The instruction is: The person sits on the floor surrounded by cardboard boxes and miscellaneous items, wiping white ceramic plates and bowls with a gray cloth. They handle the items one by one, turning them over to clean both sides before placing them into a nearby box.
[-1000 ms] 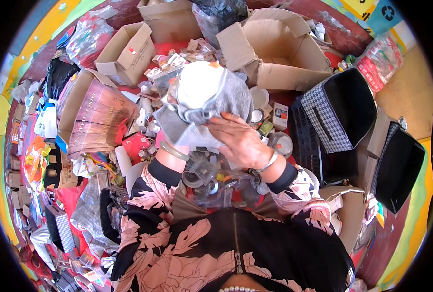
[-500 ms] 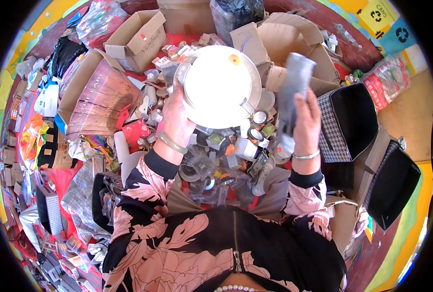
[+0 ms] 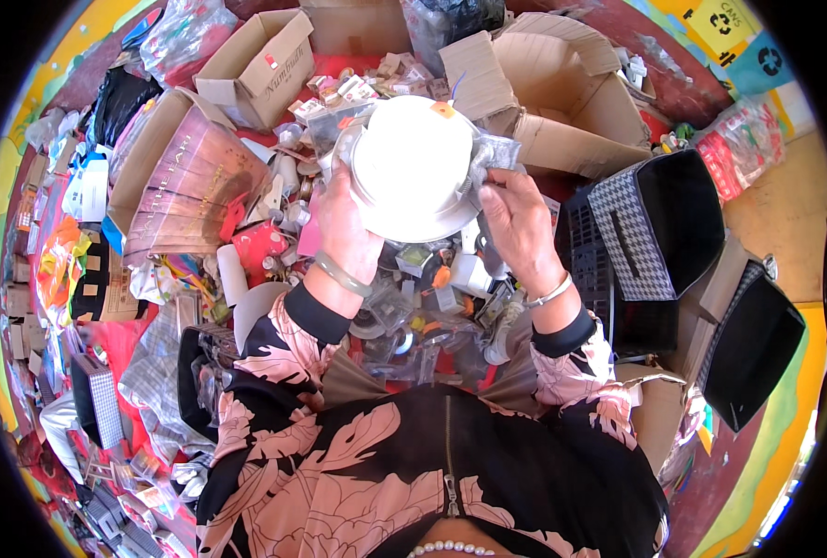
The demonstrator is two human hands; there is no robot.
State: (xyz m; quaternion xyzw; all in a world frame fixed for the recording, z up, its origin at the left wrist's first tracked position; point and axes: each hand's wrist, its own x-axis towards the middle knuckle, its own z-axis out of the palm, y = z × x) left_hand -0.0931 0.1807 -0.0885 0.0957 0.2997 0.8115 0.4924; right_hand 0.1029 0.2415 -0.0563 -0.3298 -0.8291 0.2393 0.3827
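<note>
Cluttered pile point(image 3: 413, 307), left hand point(image 3: 346, 232), right hand point(image 3: 516, 223), gripping white disc point(image 3: 413, 167)

The person wears a black top point(image 3: 413, 474) printed with large pink leaves, zipped down the middle, with plain black cuffs at the wrists. A pale bangle point(image 3: 339, 276) rings the left wrist at 9 o'clock, a thin silver bracelet point(image 3: 551, 294) the right at 3 o'clock. A string of pearls point(image 3: 451, 549) shows at 6 o'clock.

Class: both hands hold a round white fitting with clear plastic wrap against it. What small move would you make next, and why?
Probably draw the clear wrap aside with the right hand, since it bunches at the white round fitting's right edge while the left hand steadies the other side.
</note>
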